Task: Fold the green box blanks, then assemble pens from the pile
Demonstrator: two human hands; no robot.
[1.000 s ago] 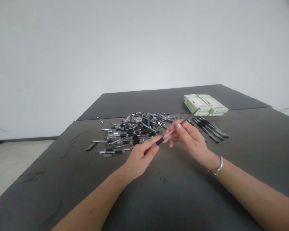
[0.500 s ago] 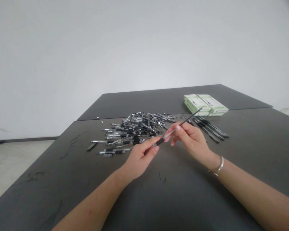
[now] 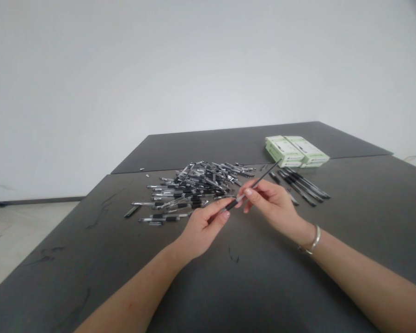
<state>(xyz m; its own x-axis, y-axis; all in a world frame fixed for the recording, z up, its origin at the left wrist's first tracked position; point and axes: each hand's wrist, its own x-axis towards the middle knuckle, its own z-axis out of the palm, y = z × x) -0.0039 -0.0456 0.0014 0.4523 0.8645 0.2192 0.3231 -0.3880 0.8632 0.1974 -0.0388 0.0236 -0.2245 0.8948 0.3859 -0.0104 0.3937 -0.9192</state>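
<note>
My left hand (image 3: 203, 227) is closed on a pen barrel (image 3: 231, 204) with a black grip, whose end points up and to the right. Between the thumb and fingers of my right hand (image 3: 268, 201) is a thin dark ink refill (image 3: 266, 173). Its lower part lines up with the barrel and seems to reach into the barrel's mouth, though the fingertips partly cover the joint. Behind both hands lies a heap of clear pens with black grips (image 3: 201, 182).
Several pens (image 3: 303, 187) lie side by side to the right of my right hand. Green and white boxes (image 3: 298, 150) are stacked behind them. Small loose bits (image 3: 142, 169) rest at the back left of the dark table (image 3: 249, 286). A white wall stands beyond.
My right hand has come slightly left and closer to my left hand, with the refill. Less of the refill stands out from the barrel. My left hand has barely moved.
</note>
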